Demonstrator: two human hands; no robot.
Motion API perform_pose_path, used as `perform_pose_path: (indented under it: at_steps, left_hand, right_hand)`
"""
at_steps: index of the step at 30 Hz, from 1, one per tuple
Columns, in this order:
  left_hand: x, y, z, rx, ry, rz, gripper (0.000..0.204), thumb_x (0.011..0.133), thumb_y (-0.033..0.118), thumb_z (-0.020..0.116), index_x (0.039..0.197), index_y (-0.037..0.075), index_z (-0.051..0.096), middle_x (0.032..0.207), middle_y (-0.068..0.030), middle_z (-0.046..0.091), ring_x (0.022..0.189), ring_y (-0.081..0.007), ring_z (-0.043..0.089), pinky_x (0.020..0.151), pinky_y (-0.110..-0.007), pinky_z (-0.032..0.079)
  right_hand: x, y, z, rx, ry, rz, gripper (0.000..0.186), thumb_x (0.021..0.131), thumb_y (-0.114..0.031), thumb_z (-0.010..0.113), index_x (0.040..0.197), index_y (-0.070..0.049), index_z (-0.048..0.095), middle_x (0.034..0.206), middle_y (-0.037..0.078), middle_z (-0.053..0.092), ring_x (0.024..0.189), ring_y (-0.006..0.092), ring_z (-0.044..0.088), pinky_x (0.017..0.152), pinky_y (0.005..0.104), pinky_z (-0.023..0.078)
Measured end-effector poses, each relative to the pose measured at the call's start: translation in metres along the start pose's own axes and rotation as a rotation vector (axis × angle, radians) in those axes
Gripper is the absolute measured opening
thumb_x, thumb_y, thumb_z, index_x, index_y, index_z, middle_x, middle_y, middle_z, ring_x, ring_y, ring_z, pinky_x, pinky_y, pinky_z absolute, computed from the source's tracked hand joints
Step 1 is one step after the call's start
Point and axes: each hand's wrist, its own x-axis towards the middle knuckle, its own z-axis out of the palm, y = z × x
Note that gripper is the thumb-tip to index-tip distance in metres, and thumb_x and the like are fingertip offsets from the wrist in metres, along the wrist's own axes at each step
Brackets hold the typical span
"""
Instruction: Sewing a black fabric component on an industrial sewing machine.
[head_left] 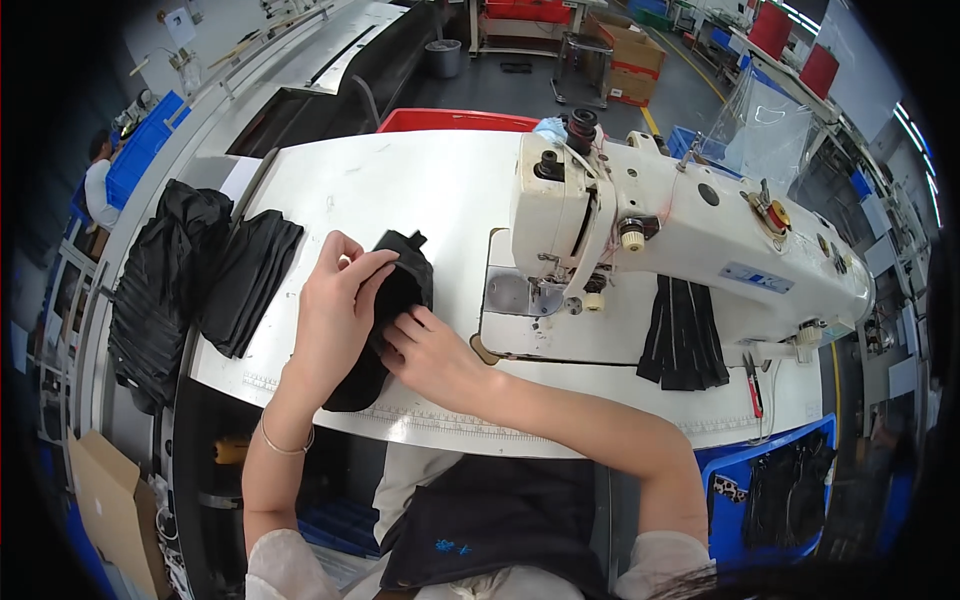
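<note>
A piece of black fabric (412, 262) is up off the white table, left of the sewing machine, its lower part hanging by the table's front edge. My left hand (338, 298) pinches its upper edge between thumb and fingers. Lower on the same piece, my right hand (425, 352) has its fingers curled into the cloth, partly hidden by the folds. The white sewing machine (690, 200) stands to the right of both hands, with its needle area apart from the fabric.
Stacked black pieces (255, 280) lie at the table's left, beside a larger black bundle (165, 290). Black strips (684, 335) rest under the machine arm, near red-handled snips (753, 385). A blue bin (720, 500) with black pieces stands at the lower right.
</note>
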Motion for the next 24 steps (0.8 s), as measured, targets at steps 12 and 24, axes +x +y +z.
perform_pose_path:
  at_steps: [12, 24]
  left_hand:
    - [-0.03, -0.071, 0.087, -0.575, -0.07, -0.245, 0.015, 0.089, 0.009, 0.061, 0.097, -0.003, 0.066, 0.076, -0.0054, 0.052, 0.067, -0.0116, 0.047, 0.06, -0.025, 0.039]
    - [-0.03, -0.065, 0.081, -0.544, -0.154, -0.298, 0.015, 0.089, 0.006, 0.059, 0.098, 0.002, 0.069, 0.078, -0.0043, 0.053, 0.072, -0.0118, 0.05, 0.066, -0.025, 0.041]
  right_hand:
    - [-0.017, 0.005, 0.001, -0.083, 0.127, 0.082, 0.026, 0.071, -0.012, 0.058, 0.092, 0.003, 0.056, 0.091, 0.015, 0.056, 0.089, 0.0276, 0.055, 0.089, 0.0407, 0.044]
    - [-0.034, 0.043, -0.046, 0.007, -0.005, -0.269, 0.017, 0.067, -0.007, 0.062, 0.083, 0.0, 0.06, 0.085, 0.009, 0.058, 0.084, 0.024, 0.059, 0.082, 0.0366, 0.05]
